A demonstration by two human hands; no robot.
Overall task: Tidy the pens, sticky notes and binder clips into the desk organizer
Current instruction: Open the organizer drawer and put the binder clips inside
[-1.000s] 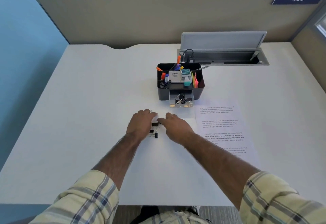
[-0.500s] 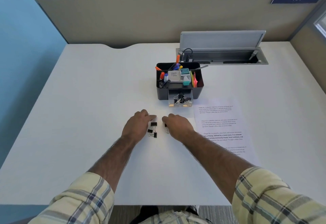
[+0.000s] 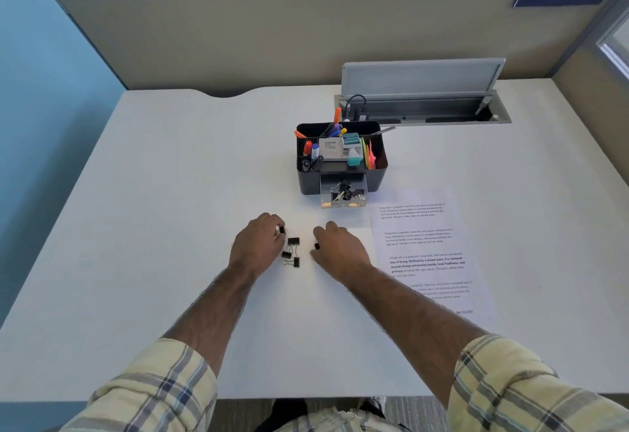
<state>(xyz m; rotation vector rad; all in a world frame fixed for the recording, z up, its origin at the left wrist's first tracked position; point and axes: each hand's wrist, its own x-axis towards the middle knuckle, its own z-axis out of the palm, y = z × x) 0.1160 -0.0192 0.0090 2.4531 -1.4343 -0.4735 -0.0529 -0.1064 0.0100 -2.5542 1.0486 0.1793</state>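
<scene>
Black binder clips (image 3: 292, 251) lie loose on the tabletop (image 3: 153, 227), near the desk organizer (image 3: 341, 159). Your left hand (image 3: 257, 244) pinches one clip; your right hand (image 3: 340, 247) pinches another, clips between them.

Black binder clips (image 3: 293, 241), black desk organizer (image 3: 376, 179), white desk (image 3: 170, 227), yellow plaid sleeves (image 3: 153, 387).

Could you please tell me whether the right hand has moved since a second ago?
Yes. The right hand has drawn rightward, away from the loose binder clips on the desk and toward the printed sheet, with one clip at its fingers.
</scene>
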